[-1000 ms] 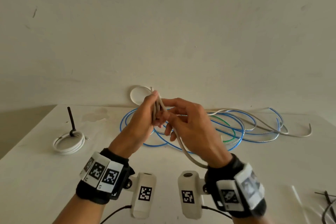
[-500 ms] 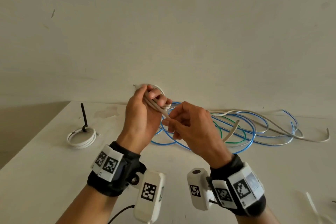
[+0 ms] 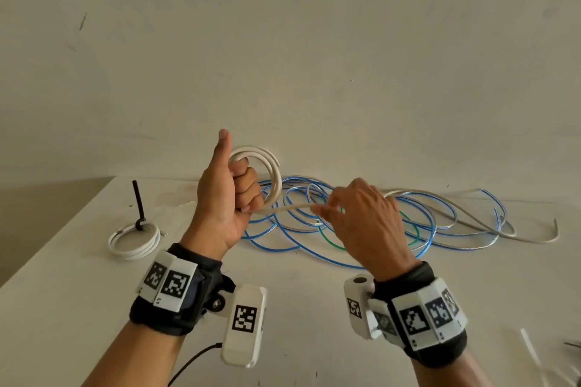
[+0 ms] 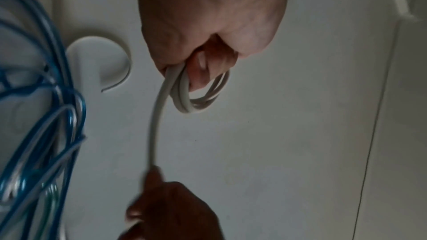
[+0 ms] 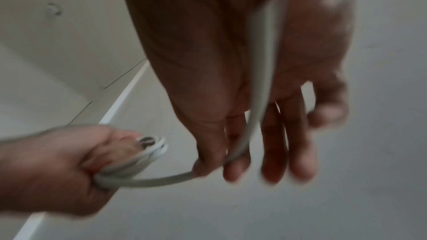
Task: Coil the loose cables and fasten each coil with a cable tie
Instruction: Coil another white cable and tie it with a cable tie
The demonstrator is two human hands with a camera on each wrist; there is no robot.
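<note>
Hands are drawn apart since before; a straight run of white cable [image 3: 284,207] is stretched between them.
Coiled loops are clenched in the left hand [image 3: 224,195], thumb raised; the run is pinched by the right hand [image 3: 364,223].

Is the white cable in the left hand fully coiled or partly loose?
Partly loose. The left hand grips a few loops of white cable; a straight tail runs to the right hand.
</note>
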